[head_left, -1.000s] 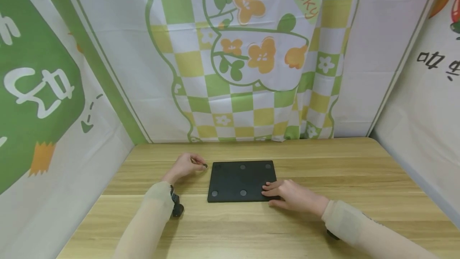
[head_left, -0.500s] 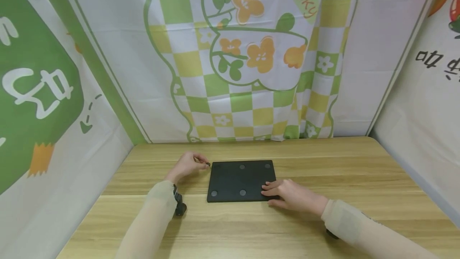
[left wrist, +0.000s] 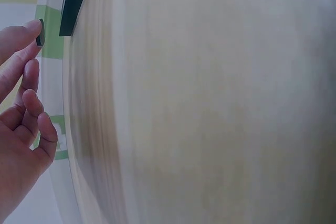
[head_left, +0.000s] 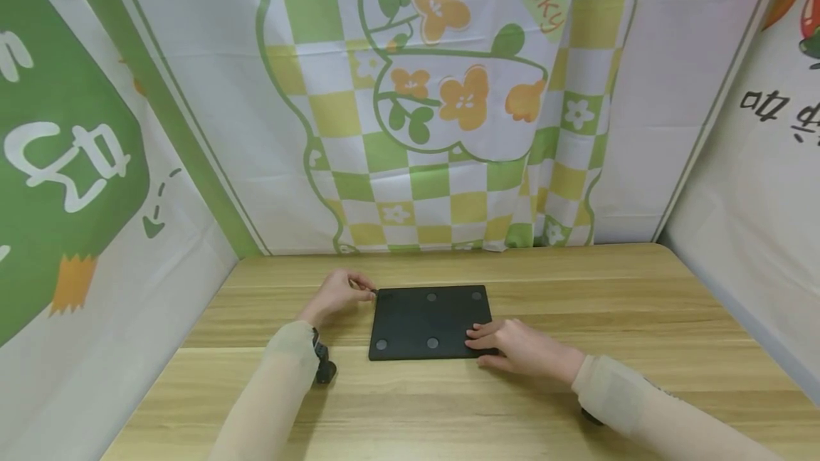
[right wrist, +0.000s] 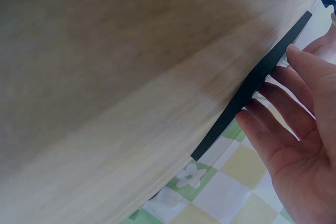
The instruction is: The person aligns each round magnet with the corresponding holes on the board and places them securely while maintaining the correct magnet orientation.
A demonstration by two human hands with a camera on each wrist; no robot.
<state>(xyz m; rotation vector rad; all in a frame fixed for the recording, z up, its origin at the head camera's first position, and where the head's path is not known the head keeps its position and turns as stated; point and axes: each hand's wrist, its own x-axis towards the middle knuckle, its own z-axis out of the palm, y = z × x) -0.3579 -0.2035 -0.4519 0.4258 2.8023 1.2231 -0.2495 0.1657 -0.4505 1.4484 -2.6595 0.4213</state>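
A flat black rectangular board (head_left: 410, 320) lies on the wooden table, with several round grey pads on its upper face. Between thumb and index finger, my left hand (head_left: 336, 296) pinches a small thin dark disc (left wrist: 40, 33), just off the board's far left corner. The disc is mostly hidden by the fingertips in the head view. My right hand (head_left: 522, 348) rests its fingers on the board's near right corner, which they cover. In the right wrist view the board appears edge-on, its surface under the extended fingertips (right wrist: 247, 119).
The wooden table (head_left: 448, 411) extends around the board on all sides. Behind it hangs a green and yellow checked curtain (head_left: 442, 183). Printed white cloth walls close in the left and right sides. A black wrist camera (head_left: 324, 370) sits under the left forearm.
My left hand has moved slightly right with the small disc, bringing it up to the board's far left corner. The right hand and the board have stayed in place.
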